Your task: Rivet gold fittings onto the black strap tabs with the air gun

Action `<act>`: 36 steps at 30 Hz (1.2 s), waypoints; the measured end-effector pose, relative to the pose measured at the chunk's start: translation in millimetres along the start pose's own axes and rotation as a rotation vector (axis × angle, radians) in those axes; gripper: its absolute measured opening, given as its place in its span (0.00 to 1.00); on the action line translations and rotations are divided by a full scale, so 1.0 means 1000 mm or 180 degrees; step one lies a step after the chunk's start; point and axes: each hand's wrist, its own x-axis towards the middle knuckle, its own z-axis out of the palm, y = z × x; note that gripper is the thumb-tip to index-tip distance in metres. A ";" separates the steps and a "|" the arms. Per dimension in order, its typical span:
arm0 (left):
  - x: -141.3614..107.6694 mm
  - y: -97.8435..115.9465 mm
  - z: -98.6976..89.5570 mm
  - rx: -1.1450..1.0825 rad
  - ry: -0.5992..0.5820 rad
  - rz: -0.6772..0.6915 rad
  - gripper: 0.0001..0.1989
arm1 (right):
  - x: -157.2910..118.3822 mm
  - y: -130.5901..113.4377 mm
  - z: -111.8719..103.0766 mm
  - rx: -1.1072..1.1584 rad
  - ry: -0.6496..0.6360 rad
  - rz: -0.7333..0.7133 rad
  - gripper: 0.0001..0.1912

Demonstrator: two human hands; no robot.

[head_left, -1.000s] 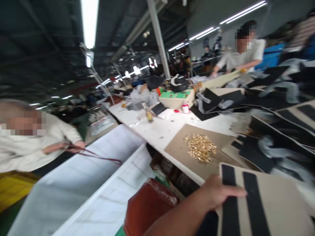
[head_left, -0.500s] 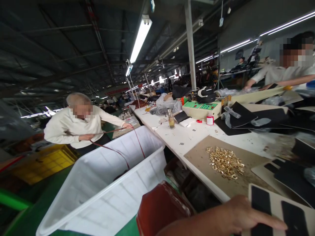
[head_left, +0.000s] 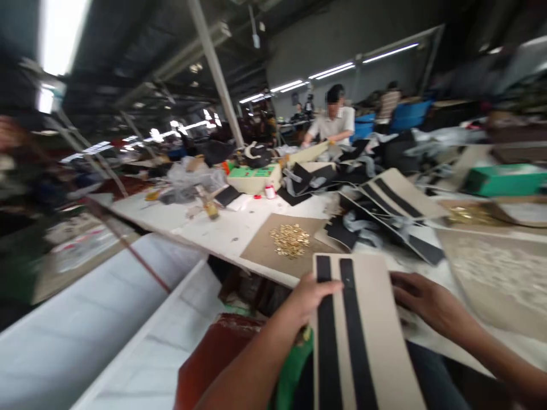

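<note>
A long beige panel (head_left: 376,319) with two black stripes (head_left: 348,296) stands tilted in front of me. My left hand (head_left: 310,299) grips its left edge, thumb laid across the stripes and the other fingers out of sight behind it. By the panel's right edge is my right hand (head_left: 421,299), its fingers loosely bent and apart, with nothing visible in them. The fingertips lie so close to the edge that I cannot tell whether they touch it. Beyond the panel, a pile of gold-coloured metal pieces (head_left: 289,240) rests on a brown board (head_left: 260,239).
A white bin (head_left: 171,324) stands left of the white table (head_left: 179,219). A reddish-brown object (head_left: 213,353) is below. A green-topped machine (head_left: 254,179), striped panels (head_left: 397,193) and a green box (head_left: 504,179) are on the table. A co-worker (head_left: 335,122) works at the far side.
My view has swung to the right. The striped panel now shows more fully, held by my left hand, and my right hand has come into view. The co-worker at the bin is mostly out of frame.
</note>
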 end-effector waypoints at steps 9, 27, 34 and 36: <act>0.019 -0.024 0.024 0.0489 -0.0407 -0.0396 0.21 | -0.052 -0.036 -0.004 0.2739 -0.0901 0.1513 0.29; 0.106 -0.026 0.059 0.2792 -0.0196 0.0513 0.11 | -0.003 -0.001 0.000 -0.0357 0.0310 0.1367 0.19; 0.128 -0.035 0.062 0.2908 -0.0129 0.0496 0.11 | 0.009 0.015 0.004 -0.1229 0.0289 0.1357 0.20; 0.130 -0.037 0.062 0.2949 -0.0093 0.0501 0.11 | 0.010 0.018 0.004 -0.1296 0.0253 0.1314 0.20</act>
